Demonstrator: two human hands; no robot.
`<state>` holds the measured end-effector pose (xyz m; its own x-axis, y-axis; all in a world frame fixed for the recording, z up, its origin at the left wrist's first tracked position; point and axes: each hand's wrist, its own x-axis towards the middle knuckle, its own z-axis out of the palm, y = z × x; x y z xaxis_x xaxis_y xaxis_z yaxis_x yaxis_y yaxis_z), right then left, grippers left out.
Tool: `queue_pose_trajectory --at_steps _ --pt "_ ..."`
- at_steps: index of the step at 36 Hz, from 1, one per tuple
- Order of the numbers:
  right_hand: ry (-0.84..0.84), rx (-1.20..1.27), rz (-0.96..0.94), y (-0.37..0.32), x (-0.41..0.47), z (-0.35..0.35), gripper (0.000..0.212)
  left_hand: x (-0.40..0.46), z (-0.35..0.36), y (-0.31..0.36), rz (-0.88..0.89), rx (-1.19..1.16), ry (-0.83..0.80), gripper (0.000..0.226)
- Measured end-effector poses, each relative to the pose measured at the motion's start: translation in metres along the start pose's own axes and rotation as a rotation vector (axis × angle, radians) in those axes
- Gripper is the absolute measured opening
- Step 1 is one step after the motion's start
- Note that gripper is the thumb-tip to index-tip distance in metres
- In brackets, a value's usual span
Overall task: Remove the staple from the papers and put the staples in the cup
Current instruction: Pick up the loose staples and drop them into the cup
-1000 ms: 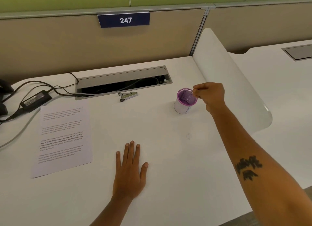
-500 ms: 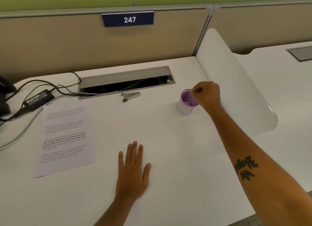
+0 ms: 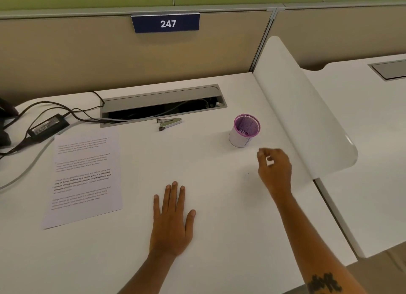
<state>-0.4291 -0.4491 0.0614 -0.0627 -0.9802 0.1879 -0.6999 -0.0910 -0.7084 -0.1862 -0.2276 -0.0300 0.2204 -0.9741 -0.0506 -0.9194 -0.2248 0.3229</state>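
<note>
Bare desk [image 3: 219, 184] before cup [image 3: 243, 132]

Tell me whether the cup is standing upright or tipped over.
Upright. The cup stands on its base on the desk, its purple rim facing up.

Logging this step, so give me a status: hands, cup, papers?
Left hand flat on desk. Right hand loosely curled near the cup, contents unclear. Papers lie at left, untouched. Nothing in the way.

Pretty even, soft overhead light here, so you only get faint shadows under your left hand [image 3: 170, 223] and beside the cup [image 3: 245, 130]. No harsh glare on the white desk [image 3: 219, 206]. Your right hand [image 3: 274, 166] is motion-blurred, and the wide lens bends the frame edges.
</note>
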Motion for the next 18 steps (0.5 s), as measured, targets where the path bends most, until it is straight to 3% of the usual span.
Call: queue_pose_trajectory --at_steps 4,8,13,18 --pt "-0.255 -0.321 -0.031 0.039 -0.038 0.004 0.052 0.000 -0.001 0.001 0.002 0.000 -0.002 0.073" --pt "-0.366 -0.585 -0.092 0.061 -0.060 0.006 0.080 0.000 -0.002 0.001 -0.006 0.008 -0.011 0.073" --pt "-0.473 -0.632 -0.165 0.067 -0.072 0.012 0.082 0.000 -0.002 0.001 -0.007 0.013 -0.011 0.073" --pt "-0.405 -0.577 -0.098 0.066 -0.075 0.010 0.082 0.000 -0.002 0.001 -0.007 0.018 -0.013 0.073"
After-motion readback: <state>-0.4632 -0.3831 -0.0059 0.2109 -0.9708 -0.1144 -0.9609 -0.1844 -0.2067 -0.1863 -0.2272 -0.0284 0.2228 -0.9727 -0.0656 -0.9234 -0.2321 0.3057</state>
